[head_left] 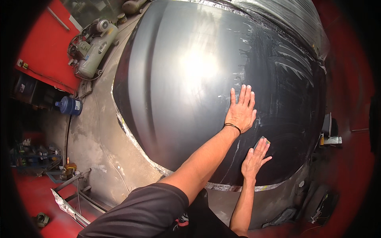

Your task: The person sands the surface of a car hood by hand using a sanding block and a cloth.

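Observation:
A dark, glossy car hood spreads out before me, wet and streaked with whitish residue on its right half. My left hand lies flat on the hood near its middle, fingers stretched out and holding nothing, a dark band around the wrist. Lower and to the right, my right hand presses a small grey pad against the surface. Only the pad's corner shows past the fingertips, with a yellowish edge; the rest is hidden under the fingers, and whether it is folded sandpaper cannot be made out.
Masking film covers the area beyond the hood's far edge. At the left stand an air compressor and a blue water jug beside the concrete floor. A metal frame stands at lower left, near a cluttered shelf.

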`<state>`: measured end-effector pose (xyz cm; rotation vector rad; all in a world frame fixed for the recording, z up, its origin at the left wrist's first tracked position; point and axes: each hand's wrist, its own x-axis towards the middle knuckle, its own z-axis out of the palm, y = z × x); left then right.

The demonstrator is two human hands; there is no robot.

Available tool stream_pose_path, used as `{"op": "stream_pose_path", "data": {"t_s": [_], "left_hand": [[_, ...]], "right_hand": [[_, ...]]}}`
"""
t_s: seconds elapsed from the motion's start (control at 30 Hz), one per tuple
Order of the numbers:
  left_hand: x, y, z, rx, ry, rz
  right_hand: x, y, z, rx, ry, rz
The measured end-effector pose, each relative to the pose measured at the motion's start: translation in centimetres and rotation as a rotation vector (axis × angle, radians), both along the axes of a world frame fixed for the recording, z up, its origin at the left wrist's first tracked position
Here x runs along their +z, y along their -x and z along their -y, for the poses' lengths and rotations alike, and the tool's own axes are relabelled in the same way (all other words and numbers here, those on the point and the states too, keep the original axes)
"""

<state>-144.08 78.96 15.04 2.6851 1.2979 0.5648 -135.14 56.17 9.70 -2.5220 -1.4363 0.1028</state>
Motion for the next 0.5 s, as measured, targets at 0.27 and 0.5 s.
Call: {"op": "stream_pose_path", "data": {"t_s": [0.27, 0.5], "left_hand": [[1.0, -4.8, 2.3, -0.081, 0.001, 0.061], [-1.2, -1.2, 0.0, 0.036, -0.045, -0.090]], "right_hand": [[-1.2, -31.1, 6.7, -0.738, -0.189, -0.049], [-1.5, 4.5, 2.3, -0.238, -0.101, -0.171]]}}
